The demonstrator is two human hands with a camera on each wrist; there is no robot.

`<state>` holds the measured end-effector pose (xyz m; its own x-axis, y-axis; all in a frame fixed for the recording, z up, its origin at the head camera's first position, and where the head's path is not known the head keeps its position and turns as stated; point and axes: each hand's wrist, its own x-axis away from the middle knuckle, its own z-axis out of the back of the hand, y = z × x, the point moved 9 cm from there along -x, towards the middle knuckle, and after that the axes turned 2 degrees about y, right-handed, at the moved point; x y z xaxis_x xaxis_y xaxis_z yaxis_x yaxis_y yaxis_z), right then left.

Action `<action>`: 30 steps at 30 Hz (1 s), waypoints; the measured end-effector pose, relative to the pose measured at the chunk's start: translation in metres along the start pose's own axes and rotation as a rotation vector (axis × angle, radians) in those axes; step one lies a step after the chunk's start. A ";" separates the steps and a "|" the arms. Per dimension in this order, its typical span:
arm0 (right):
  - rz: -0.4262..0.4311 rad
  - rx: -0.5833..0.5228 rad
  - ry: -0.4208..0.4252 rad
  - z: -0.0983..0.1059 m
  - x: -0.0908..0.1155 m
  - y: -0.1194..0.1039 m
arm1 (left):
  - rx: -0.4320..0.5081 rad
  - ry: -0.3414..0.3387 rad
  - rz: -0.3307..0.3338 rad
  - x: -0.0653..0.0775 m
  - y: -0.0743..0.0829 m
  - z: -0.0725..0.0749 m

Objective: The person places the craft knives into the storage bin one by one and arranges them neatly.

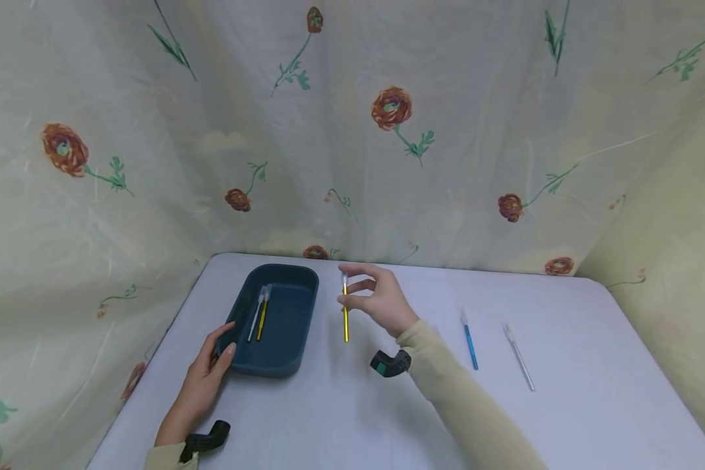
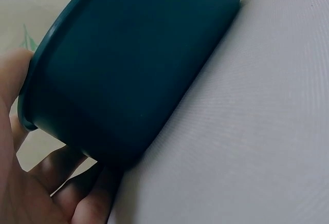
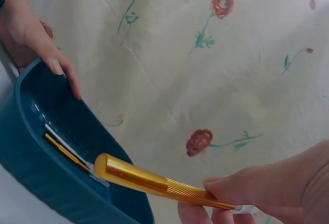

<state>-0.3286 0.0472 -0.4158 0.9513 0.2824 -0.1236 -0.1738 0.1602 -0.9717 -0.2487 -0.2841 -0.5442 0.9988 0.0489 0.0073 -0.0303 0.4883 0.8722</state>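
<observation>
My right hand (image 1: 382, 300) pinches a gold craft knife (image 1: 346, 320) between thumb and fingers, just right of the tray and above the table. Its knurled grip and the plain butt of its handle (image 3: 128, 175) show in the right wrist view, with the clear cap partly hidden by the fingers. At the near left corner of a dark teal tray (image 1: 296, 352), my left hand (image 1: 202, 375) grips the rim, fingers spread along the outer wall (image 2: 128, 70). Inside the tray lie a silver craft knife (image 1: 254, 323) and another gold craft knife (image 1: 262, 321), side by side, clear caps pointing away.
To the right on the white-covered table (image 1: 341, 418) lie a blue craft knife (image 1: 470, 346) and a silver craft knife (image 1: 521, 361), spaced apart. A flowered curtain (image 1: 446, 196) hangs behind the table's far edge and along the sides.
</observation>
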 end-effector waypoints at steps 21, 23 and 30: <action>-0.019 -0.209 -0.064 -0.056 -0.043 0.000 | 0.020 -0.003 -0.002 -0.001 -0.001 0.001; -0.030 -0.229 -0.078 -0.062 -0.046 0.000 | 0.020 -0.005 0.001 -0.001 -0.001 0.000; -0.047 -0.247 -0.100 -0.082 -0.057 0.001 | 0.004 0.003 -0.005 -0.001 -0.001 0.001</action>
<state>-0.3622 -0.0458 -0.4266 0.9248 0.3742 -0.0684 -0.0509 -0.0564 -0.9971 -0.2500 -0.2853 -0.5451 0.9988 0.0491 0.0012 -0.0249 0.4851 0.8741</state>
